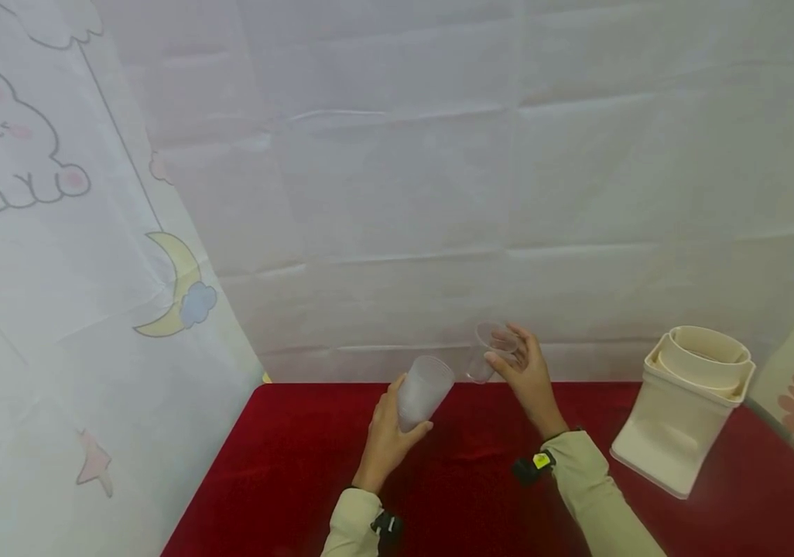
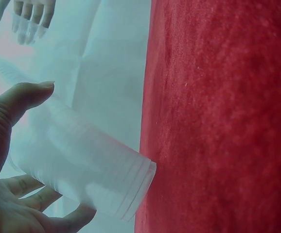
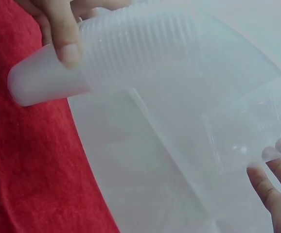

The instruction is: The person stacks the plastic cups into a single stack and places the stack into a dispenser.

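Observation:
A stack of nested clear plastic cups (image 1: pixel 426 393) is gripped in my left hand (image 1: pixel 388 429), tilted with its rims up and to the right. In the left wrist view, thumb and fingers wrap around the stack (image 2: pixel 87 155). My right hand (image 1: pixel 528 375) holds a single clear plastic cup (image 1: pixel 482 363) near its rim, apart from the stack. The right wrist view shows this cup (image 3: pixel 247 126) between the thumb and fingers, its base toward the stack (image 3: pixel 131 48).
A red cloth (image 1: pixel 474 487) covers the table. At the right on it stands a cream plastic container (image 1: pixel 672 425) with a round ring-shaped top (image 1: pixel 710 356). Behind the table hangs a pale creased sheet (image 1: pixel 397 193); a cartoon-printed sheet (image 1: pixel 42 294) hangs at the left.

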A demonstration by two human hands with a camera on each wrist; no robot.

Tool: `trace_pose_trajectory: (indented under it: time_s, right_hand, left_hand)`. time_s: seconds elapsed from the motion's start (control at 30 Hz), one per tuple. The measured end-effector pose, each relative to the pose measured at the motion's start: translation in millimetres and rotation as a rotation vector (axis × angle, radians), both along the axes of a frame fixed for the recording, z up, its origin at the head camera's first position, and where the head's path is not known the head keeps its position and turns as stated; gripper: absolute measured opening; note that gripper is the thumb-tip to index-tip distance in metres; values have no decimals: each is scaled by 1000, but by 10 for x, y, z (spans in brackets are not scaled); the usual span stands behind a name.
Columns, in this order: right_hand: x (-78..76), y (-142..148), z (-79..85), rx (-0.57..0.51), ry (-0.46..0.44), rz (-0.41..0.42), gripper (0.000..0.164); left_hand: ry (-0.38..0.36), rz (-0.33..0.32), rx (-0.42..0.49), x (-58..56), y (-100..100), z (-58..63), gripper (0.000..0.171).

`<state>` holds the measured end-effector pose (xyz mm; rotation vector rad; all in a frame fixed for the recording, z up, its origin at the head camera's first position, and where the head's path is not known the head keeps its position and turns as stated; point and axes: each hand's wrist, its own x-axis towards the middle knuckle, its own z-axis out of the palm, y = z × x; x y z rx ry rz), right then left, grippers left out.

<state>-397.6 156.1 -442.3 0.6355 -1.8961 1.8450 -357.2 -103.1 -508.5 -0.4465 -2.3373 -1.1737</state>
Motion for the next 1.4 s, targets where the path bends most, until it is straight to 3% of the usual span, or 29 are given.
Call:
trace_pose_trajectory:
  time_s: [0.63,0.87,1.4]
  right_hand:
    - [100,-93,246,-13,48,49,69]
    - [62,-104,188,-49,67,61,66]
    - [167,-325,307,-64,104,170,67]
  left_hand:
    - [10,-6,0,-7,0,21,90]
    - [-9,-8,9,5,4,14,90]
    - [-40,-8,0,28,-5,14,90]
